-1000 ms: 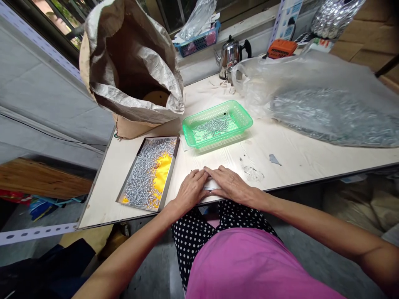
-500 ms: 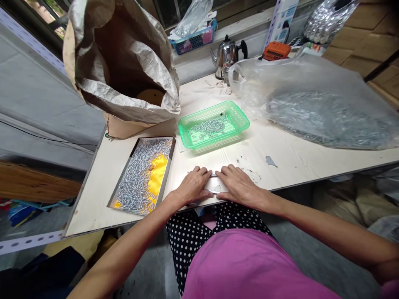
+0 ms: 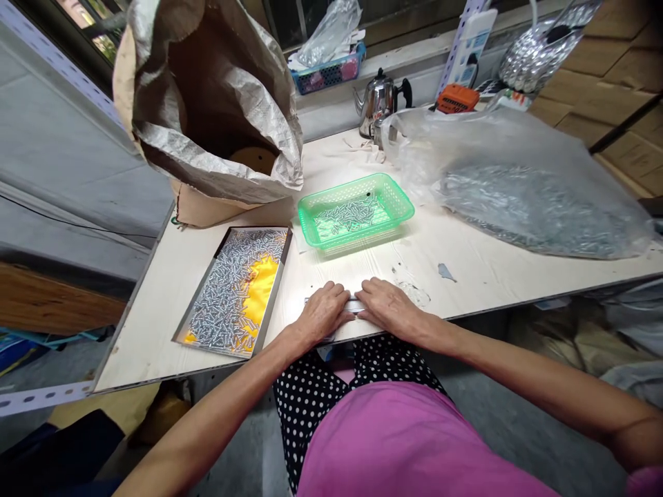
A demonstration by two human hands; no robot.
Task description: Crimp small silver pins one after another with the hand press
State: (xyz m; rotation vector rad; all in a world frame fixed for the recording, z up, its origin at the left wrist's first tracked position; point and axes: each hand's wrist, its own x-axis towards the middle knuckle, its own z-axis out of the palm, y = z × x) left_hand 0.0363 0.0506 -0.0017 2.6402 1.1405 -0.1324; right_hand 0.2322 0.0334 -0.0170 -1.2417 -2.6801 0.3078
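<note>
At the table's front edge my left hand (image 3: 324, 310) and my right hand (image 3: 386, 306) grip the two ends of a silvery, metal-looking strip (image 3: 355, 304). Fingers curl over its far side and thumbs press the near side. Only a short middle piece shows between the hands; the ends are mostly hidden under them. Left of my left hand lies a shallow tray (image 3: 273, 297) with many small silvery pins (image 3: 217, 297) over a yellow bottom (image 3: 262, 281). Beyond the hands stands a green plastic basket (image 3: 357, 242) holding a loose heap of similar pins (image 3: 352, 212).
A large open woven sack (image 3: 217, 159) stands at the back left. To the right lies a clear plastic bag (image 3: 518, 207) full of small shiny pieces. A steel kettle (image 3: 380, 103) and an orange case (image 3: 457, 98) are at the back. A grey scrap (image 3: 446, 272) lies right of my hands.
The two long edges of the strip, apart before with a pale flat band between them, now appear close together. Both hands have drawn their fingers and thumbs nearer. The view has shifted slightly.
</note>
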